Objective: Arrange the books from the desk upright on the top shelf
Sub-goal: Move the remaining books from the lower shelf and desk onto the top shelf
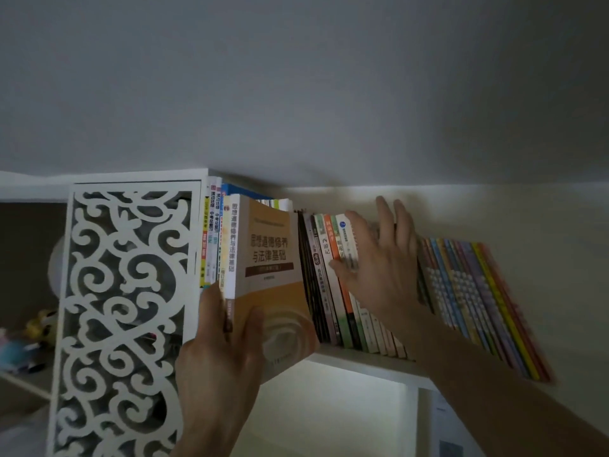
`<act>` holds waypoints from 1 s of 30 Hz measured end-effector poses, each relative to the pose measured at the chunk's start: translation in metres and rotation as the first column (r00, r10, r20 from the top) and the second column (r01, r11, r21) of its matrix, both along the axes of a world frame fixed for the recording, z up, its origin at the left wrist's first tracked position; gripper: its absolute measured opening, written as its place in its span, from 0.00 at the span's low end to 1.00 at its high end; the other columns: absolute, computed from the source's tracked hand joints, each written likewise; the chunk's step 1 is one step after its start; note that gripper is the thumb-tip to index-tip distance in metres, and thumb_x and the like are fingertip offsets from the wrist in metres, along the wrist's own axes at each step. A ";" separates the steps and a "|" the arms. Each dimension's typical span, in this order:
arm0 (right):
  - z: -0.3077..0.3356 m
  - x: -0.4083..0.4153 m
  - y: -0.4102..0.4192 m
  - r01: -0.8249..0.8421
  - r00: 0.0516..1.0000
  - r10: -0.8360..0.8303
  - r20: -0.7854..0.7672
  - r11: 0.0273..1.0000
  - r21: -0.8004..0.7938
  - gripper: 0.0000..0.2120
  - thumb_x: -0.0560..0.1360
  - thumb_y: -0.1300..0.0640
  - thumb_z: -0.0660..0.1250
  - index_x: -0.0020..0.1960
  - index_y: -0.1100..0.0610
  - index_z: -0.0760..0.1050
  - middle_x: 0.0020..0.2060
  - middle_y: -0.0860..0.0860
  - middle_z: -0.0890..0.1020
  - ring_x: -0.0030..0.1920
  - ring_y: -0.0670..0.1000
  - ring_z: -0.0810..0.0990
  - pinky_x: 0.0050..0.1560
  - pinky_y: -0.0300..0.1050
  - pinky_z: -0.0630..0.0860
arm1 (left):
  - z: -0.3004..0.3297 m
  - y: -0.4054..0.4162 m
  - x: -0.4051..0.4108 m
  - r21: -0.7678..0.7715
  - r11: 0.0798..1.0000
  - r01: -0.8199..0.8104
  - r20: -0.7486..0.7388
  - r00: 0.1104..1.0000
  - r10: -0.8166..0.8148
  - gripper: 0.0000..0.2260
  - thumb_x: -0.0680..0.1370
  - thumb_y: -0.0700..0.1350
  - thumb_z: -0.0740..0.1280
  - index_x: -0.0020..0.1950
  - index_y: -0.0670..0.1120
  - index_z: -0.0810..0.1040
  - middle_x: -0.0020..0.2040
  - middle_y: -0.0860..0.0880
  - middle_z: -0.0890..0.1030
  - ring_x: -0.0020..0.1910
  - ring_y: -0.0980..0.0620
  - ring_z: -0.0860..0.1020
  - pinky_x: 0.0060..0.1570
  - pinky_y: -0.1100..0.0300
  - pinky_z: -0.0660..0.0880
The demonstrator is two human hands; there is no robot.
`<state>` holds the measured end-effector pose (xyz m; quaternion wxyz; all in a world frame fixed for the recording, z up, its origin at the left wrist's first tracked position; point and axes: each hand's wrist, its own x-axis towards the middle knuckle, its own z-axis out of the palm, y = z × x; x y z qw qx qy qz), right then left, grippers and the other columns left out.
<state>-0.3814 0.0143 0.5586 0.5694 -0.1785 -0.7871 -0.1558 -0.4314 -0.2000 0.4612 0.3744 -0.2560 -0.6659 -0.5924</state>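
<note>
Books [333, 285] lean on the top shelf [362, 361]; my left hand [217, 354] grips an orange book [273, 258] at the shelf's left end, while my right hand [379, 258] presses flat, fingers straight, against the leaning row.

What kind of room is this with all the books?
Probably a study corner or bedroom at home. A white shelf holds a row of books, a carved white side panel stands beside it, and small toys sit lower left.

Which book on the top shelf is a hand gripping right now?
The tan-orange book, its front cover showing, gripped at the bottom by the left hand; the others show only spines.
</note>
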 end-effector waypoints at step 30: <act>0.025 0.011 0.061 0.119 0.993 -0.119 0.008 0.993 0.007 0.40 0.63 0.26 0.64 0.66 0.49 0.68 0.56 0.56 0.72 0.56 0.60 0.70 0.54 0.52 0.69 | 0.025 0.039 0.021 -0.103 0.987 0.123 -0.047 0.991 -0.128 0.17 0.78 0.55 0.67 0.65 0.60 0.68 0.51 0.62 0.83 0.41 0.61 0.82 0.33 0.66 0.79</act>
